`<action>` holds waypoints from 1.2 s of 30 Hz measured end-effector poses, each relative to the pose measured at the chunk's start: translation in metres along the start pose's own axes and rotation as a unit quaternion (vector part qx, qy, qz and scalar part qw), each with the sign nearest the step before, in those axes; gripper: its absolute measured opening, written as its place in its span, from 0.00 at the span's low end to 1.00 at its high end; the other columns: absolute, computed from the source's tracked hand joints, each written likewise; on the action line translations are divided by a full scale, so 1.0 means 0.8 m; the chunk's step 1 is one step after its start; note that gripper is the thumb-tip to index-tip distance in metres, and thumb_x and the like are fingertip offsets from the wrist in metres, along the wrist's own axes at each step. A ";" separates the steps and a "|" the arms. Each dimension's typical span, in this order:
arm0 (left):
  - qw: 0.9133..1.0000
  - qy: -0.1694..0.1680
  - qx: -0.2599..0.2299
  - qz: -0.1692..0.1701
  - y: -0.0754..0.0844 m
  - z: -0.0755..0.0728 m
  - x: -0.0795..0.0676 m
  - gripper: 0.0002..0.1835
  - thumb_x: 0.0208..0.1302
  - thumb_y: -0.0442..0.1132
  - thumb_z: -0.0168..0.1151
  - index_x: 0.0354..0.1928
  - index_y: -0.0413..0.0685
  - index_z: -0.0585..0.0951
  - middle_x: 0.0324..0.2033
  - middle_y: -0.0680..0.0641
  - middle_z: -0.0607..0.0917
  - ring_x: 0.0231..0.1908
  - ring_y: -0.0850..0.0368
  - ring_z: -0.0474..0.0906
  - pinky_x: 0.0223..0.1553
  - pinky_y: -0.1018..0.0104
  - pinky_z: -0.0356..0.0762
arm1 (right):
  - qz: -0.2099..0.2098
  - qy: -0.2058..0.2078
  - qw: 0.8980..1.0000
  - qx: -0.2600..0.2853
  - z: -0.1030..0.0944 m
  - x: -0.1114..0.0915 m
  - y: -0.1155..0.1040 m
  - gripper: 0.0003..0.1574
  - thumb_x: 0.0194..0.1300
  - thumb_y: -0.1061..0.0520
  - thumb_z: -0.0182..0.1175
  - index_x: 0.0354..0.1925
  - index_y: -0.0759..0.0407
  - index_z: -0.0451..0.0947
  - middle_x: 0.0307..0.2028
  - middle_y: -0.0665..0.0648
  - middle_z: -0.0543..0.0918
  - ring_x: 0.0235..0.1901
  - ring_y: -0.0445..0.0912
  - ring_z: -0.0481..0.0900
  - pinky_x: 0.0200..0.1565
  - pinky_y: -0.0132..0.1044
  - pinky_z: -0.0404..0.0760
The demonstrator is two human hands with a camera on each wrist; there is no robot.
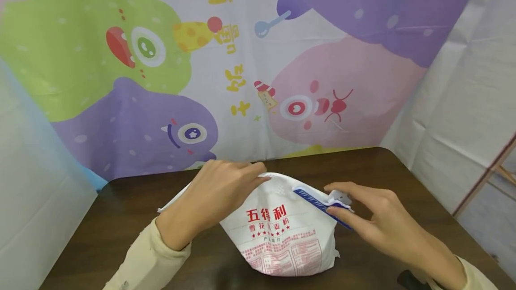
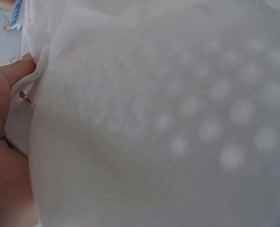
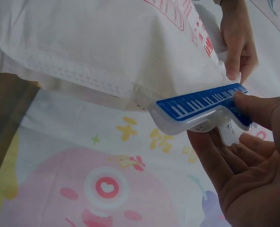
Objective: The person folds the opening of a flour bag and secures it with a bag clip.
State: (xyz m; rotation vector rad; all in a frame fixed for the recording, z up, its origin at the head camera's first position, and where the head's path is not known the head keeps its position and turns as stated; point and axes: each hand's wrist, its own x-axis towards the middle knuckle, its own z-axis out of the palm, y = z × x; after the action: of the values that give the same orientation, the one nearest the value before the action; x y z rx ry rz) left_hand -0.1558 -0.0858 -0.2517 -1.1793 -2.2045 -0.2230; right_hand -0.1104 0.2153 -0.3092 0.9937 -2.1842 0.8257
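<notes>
A white flour bag (image 1: 278, 232) with red Chinese lettering stands on the table, its top edge slanting down to both sides. My left hand (image 1: 219, 191) pinches that top edge near its middle, thumb in front. Lower right, my right hand (image 1: 383, 220) holds a blue and white bag clip (image 3: 203, 104) between thumb and fingers. The clip lies along the right slope of the bag's edge; whether it clamps the bag I cannot tell. Pale bag cloth (image 2: 154, 104) fills most of the left wrist view, with part of the left hand (image 2: 7, 99) at its left side.
The dark brown table (image 1: 133, 214) carries the bag. Behind it hangs a cartoon-printed sheet (image 1: 246, 138), with white sheets (image 1: 455, 102) at the sides. A small dark object (image 1: 409, 279) sits under the right forearm at the front.
</notes>
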 end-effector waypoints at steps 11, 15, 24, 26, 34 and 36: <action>1.000 -0.001 -0.024 -0.002 0.002 0.002 -0.006 0.14 0.69 0.43 0.63 0.25 0.54 0.73 0.14 0.60 0.64 0.16 0.64 0.57 0.16 0.70 0.56 | -0.034 0.015 0.999 0.018 -0.012 -0.003 0.000 0.27 0.51 0.62 0.76 0.51 0.56 0.83 0.43 0.48 0.87 0.39 0.36 0.82 0.45 0.23 0.77; 1.000 -0.007 -0.012 0.009 0.002 0.001 -0.007 0.14 0.69 0.43 0.63 0.25 0.53 0.72 0.14 0.60 0.64 0.15 0.64 0.56 0.16 0.69 0.55 | -0.019 0.005 1.000 -0.001 -0.019 -0.008 0.002 0.31 0.47 0.65 0.77 0.52 0.52 0.83 0.42 0.44 0.86 0.37 0.33 0.80 0.44 0.22 0.76; 0.999 -0.029 -0.022 0.013 0.004 -0.005 -0.006 0.15 0.71 0.44 0.60 0.25 0.53 0.71 0.15 0.60 0.62 0.16 0.64 0.57 0.17 0.70 0.57 | -0.048 -0.013 0.998 0.035 -0.010 -0.008 0.004 0.14 0.64 0.54 0.68 0.49 0.54 0.81 0.40 0.43 0.84 0.36 0.33 0.78 0.40 0.22 0.76; 0.999 -0.035 -0.022 0.005 0.007 -0.008 -0.003 0.14 0.70 0.43 0.60 0.26 0.53 0.71 0.16 0.60 0.63 0.16 0.64 0.58 0.17 0.69 0.57 | -0.052 -0.011 0.998 0.038 -0.009 -0.007 0.003 0.14 0.64 0.56 0.69 0.48 0.54 0.81 0.39 0.44 0.83 0.36 0.33 0.77 0.39 0.23 0.75; 0.998 -0.062 -0.003 -0.020 0.021 -0.015 0.009 0.16 0.66 0.48 0.66 0.25 0.54 0.71 0.15 0.60 0.65 0.15 0.62 0.60 0.16 0.67 0.57 | -0.053 -0.006 0.998 0.039 -0.007 -0.004 0.001 0.20 0.55 0.64 0.73 0.46 0.54 0.81 0.38 0.44 0.82 0.35 0.34 0.77 0.38 0.23 0.75; 0.998 -0.066 -0.014 -0.018 0.019 -0.014 0.010 0.15 0.65 0.45 0.67 0.25 0.54 0.71 0.15 0.60 0.65 0.16 0.62 0.61 0.17 0.67 0.58 | -0.050 -0.007 0.998 0.041 -0.006 -0.004 0.001 0.24 0.50 0.67 0.74 0.46 0.54 0.81 0.38 0.44 0.82 0.35 0.34 0.77 0.38 0.23 0.75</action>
State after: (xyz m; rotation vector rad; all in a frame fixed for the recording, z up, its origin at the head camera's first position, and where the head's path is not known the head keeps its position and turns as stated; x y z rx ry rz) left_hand -0.1420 -0.0762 -0.2401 -1.2004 -2.3449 -0.1966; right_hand -0.1079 0.2207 -0.3089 1.1424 -2.1084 0.8690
